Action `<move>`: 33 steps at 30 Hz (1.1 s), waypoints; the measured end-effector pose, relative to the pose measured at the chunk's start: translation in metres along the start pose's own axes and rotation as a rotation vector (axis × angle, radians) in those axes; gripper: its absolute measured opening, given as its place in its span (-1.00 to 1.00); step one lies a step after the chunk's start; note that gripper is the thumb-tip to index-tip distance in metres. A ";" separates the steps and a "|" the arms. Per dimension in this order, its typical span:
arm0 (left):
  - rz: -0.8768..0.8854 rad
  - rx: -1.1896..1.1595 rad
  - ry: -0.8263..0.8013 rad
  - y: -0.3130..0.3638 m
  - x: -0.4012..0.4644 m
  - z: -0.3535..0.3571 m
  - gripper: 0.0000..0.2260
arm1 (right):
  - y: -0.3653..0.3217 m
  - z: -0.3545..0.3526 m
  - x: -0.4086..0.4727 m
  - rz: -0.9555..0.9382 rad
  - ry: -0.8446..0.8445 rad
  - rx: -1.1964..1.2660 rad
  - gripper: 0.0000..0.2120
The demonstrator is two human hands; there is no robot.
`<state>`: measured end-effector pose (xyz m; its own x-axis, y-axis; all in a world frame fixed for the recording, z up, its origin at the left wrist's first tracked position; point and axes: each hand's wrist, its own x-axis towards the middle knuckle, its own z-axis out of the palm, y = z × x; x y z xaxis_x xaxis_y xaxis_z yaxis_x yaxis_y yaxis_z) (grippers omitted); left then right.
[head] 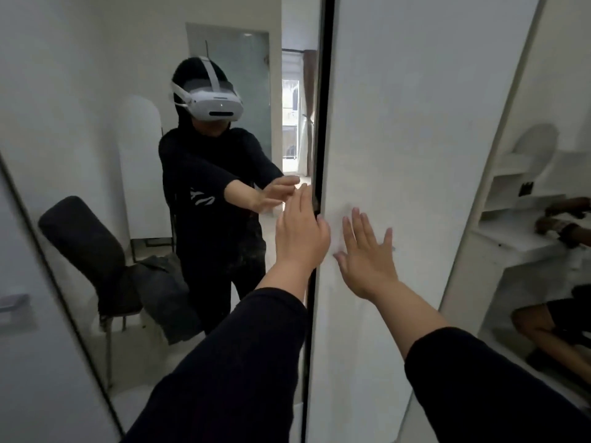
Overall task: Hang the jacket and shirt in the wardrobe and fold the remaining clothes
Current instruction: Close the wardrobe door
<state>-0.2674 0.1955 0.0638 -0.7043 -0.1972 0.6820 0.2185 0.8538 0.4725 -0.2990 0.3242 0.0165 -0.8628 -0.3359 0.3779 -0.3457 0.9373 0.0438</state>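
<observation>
The white wardrobe door [415, 129] fills twelve to three o'clock; beside it at nine o'clock a mirrored door [96, 123] reflects the person and a chair [80, 238] draped with dark clothes [166, 295], likely those left to fold. Right hand [367, 260] presses flat, fingers spread; left hand [300, 235], fingers straight, meets the dark door edge [323, 123], probably sliding it

In front of me a mirror [96, 155] reflects white walls, a dark chair [80, 238] with grey cloth draped over its seat, a frosted glass door [246, 84] and a bright doorway [292, 123] beside a brown curtain [309, 100]. To my right stand white shelves [518, 187].
</observation>
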 end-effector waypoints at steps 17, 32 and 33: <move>-0.320 -0.120 -0.096 0.069 -0.016 0.034 -0.26 | 0.034 0.032 -0.025 -0.143 -0.103 0.241 -0.39; 0.217 0.071 -0.118 0.095 -0.098 0.016 -0.27 | 0.074 -0.019 -0.116 0.005 -0.043 0.209 -0.48; 0.252 0.063 -0.108 0.099 -0.104 0.017 -0.27 | 0.078 -0.022 -0.123 0.023 -0.027 0.204 -0.50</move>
<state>-0.1843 0.3088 0.0305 -0.7016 0.0746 0.7086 0.3560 0.8982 0.2579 -0.2110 0.4404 -0.0060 -0.8801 -0.3194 0.3512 -0.3909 0.9074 -0.1543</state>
